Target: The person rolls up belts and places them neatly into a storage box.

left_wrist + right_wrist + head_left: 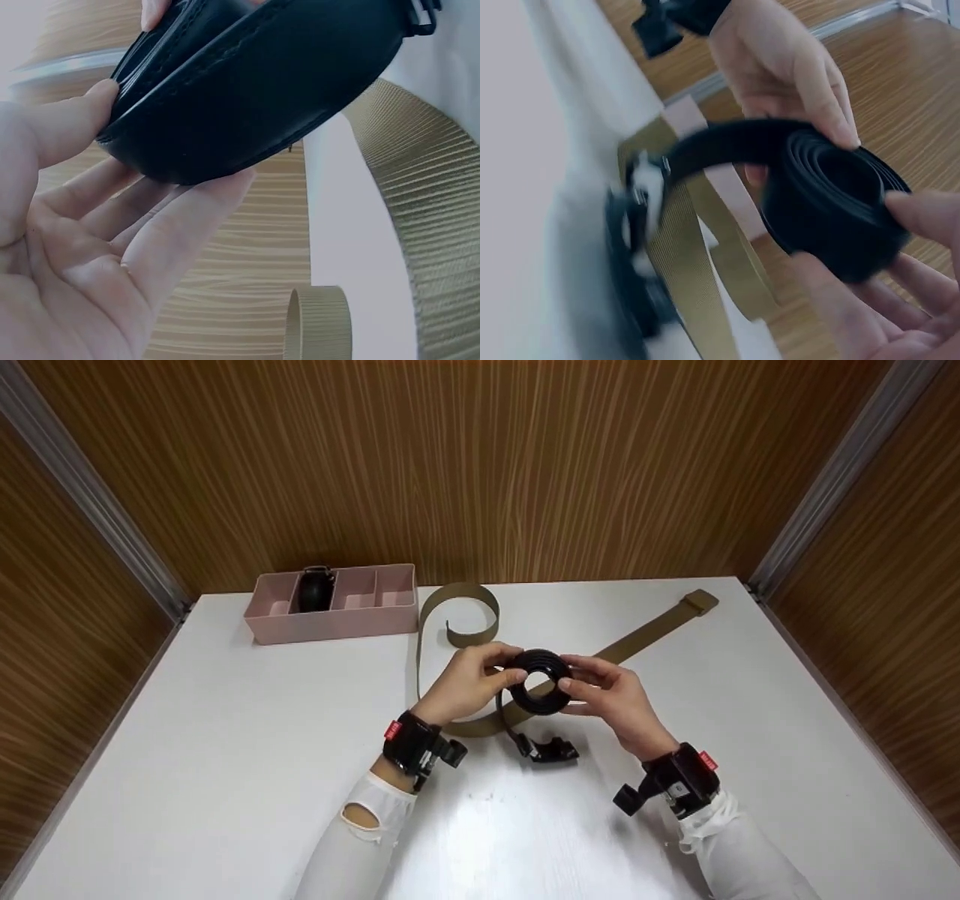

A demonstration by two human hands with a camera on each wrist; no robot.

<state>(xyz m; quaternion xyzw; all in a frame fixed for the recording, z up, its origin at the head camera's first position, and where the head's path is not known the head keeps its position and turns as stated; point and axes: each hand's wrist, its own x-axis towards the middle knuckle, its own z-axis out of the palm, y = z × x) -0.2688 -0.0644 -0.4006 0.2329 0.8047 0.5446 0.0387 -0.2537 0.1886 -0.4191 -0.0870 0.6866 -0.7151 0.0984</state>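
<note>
Between both hands a black leather belt (540, 706) is held up, rolled into a coil with an open centre. My left hand (471, 681) pinches the coil's left side, thumb in front and fingers behind. On the opposite side my right hand (611, 701) grips it with thumb and fingers; the right wrist view shows the wound layers (817, 202) between the two hands. A loose strap end hangs down from the coil to the buckle (551, 750), low over the white table. Behind the hands lies a tan webbing belt (649, 637), partly hidden by them.
At the back left stands a pink divided box (337, 624) with a round black object (316, 590) in one compartment. The tan belt's curled end (461, 589) stands on edge beside it. Wood-grain panels (480, 465) enclose the white table (187, 735) at the back and sides.
</note>
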